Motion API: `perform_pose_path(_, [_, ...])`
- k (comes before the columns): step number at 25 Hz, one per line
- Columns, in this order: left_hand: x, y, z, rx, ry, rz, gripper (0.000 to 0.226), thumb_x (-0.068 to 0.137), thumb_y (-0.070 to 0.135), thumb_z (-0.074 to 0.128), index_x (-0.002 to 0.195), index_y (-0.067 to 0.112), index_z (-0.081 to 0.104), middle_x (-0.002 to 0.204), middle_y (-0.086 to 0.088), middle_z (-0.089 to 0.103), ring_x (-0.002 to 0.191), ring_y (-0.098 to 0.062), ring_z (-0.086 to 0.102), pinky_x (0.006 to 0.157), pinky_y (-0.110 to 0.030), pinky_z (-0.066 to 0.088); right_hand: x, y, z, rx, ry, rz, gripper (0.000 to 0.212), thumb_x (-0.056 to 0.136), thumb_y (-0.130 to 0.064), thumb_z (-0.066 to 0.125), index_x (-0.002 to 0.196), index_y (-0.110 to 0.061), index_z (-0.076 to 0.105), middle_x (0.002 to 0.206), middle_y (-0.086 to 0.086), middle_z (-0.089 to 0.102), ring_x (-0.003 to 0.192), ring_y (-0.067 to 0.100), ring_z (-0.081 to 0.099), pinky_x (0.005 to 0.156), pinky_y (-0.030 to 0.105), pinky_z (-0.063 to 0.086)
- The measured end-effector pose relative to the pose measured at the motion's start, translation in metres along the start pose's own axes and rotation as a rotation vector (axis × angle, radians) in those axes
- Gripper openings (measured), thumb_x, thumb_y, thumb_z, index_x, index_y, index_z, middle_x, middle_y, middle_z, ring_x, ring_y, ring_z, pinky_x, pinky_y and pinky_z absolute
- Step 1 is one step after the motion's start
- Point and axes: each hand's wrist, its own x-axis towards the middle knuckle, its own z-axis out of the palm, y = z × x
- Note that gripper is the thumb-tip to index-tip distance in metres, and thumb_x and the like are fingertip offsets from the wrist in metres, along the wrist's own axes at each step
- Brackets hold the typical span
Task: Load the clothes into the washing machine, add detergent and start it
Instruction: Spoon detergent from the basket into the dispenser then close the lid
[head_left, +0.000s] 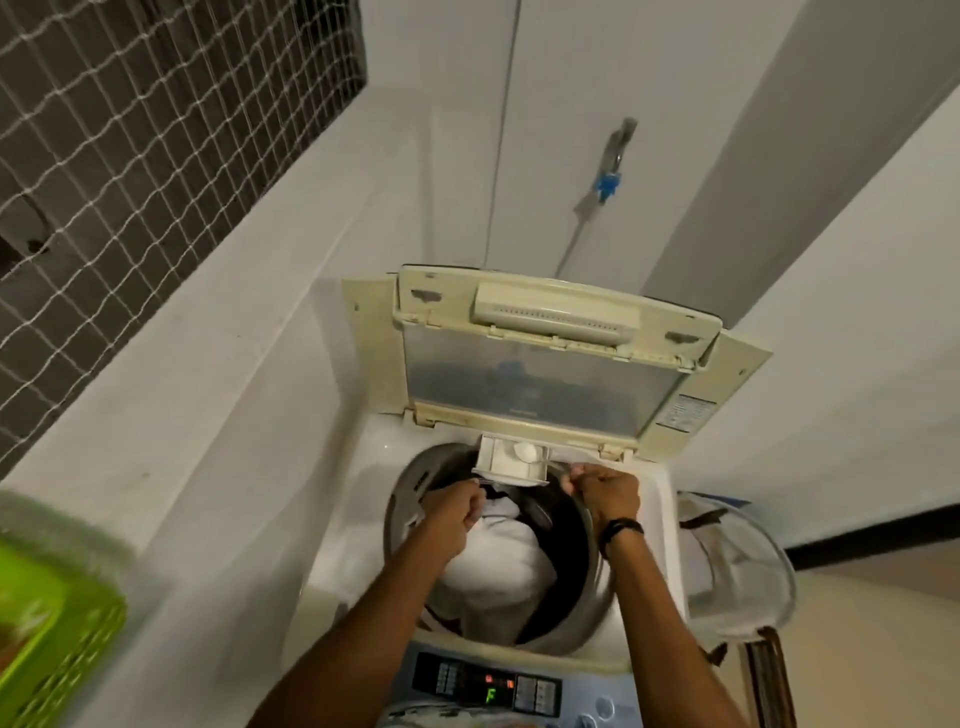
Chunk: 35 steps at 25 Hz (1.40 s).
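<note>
Washing machine (363, 499), white walls (571, 78), perhaps window netting (130, 130).

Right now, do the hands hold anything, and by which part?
The left hand and the right hand each pinch a small pale thing by the detergent drawer. It is too small to name or tell which part.

The washer (655, 496) has its lid (545, 374) raised. White and dark clothes (498, 561) lie heaped in its drum (408, 486), and a small drawer (498, 460) juts out over the drum's far rim. Just right of the washer a round mesh hamper (740, 569) stands on the floor (878, 654); on the left runs a white ledge (182, 415) with a blurred green basket (47, 623) at its near end, though whether the basket rests on it cannot be told.
</note>
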Motion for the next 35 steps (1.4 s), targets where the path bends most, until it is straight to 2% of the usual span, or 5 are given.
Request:
perform_pose_path(7, [0.067, 0.000, 0.040, 0.048, 0.001, -0.084, 0.028, 0.094, 0.020, 0.061, 0.070, 0.005, 0.060, 0.068, -0.007, 0.061, 0.050, -0.009, 0.052, 0.047, -0.019, 0.042, -0.019, 0.007, 0.033, -0.179, 0.093, -0.273, 0.021, 0.089, -0.002, 0.061, 0.100, -0.009, 0.078, 0.089, 0.011, 0.077, 0.081, 0.017, 0.067, 0.066, 0.009, 0.040])
perform_pose_path(15, [0.070, 0.001, 0.040, 0.036, 0.009, -0.124, 0.022, 0.094, 0.004, 0.055, 0.072, 0.004, 0.058, 0.059, -0.006, 0.058, 0.033, -0.006, 0.050, 0.034, -0.015, 0.040, -0.017, 0.038, 0.044, -0.343, 0.155, -0.643, 0.034, 0.081, 0.008, 0.069, 0.111, -0.006, 0.073, 0.108, 0.009, 0.074, 0.100, 0.016, 0.065, 0.096, 0.023, 0.045])
perform_pose_path(19, [0.055, 0.005, 0.040, 0.017, -0.003, -0.119, 0.017, 0.093, 0.004, 0.056, 0.078, 0.001, 0.062, 0.067, -0.008, 0.061, 0.042, -0.007, 0.055, 0.038, -0.015, 0.045, -0.020, 0.036, 0.041, -0.149, 0.210, -0.416, 0.021, 0.088, -0.001, 0.065, 0.104, -0.009, 0.076, 0.094, 0.007, 0.077, 0.087, 0.013, 0.068, 0.080, 0.012, 0.045])
perform_pose_path(26, [-0.023, 0.026, 0.013, -0.109, -0.080, 0.036, 0.023, 0.096, 0.009, 0.055, 0.076, 0.005, 0.065, 0.073, -0.007, 0.063, 0.064, -0.011, 0.055, 0.061, -0.020, 0.045, -0.032, 0.023, 0.022, 0.424, 0.018, 0.014, 0.015, 0.088, -0.002, 0.068, 0.102, 0.000, 0.073, 0.082, 0.011, 0.076, 0.073, 0.018, 0.072, 0.080, 0.032, 0.059])
perform_pose_path(35, [-0.198, 0.066, -0.080, -0.183, 0.070, 0.597, 0.012, 0.090, 0.017, 0.067, 0.083, 0.013, 0.076, 0.084, -0.014, 0.073, 0.075, -0.018, 0.061, 0.074, -0.030, 0.051, -0.151, -0.053, 0.039, 0.653, -0.467, -0.017, 0.017, 0.088, 0.005, 0.063, 0.103, 0.010, 0.068, 0.101, 0.025, 0.072, 0.096, 0.032, 0.070, 0.076, 0.027, 0.061])
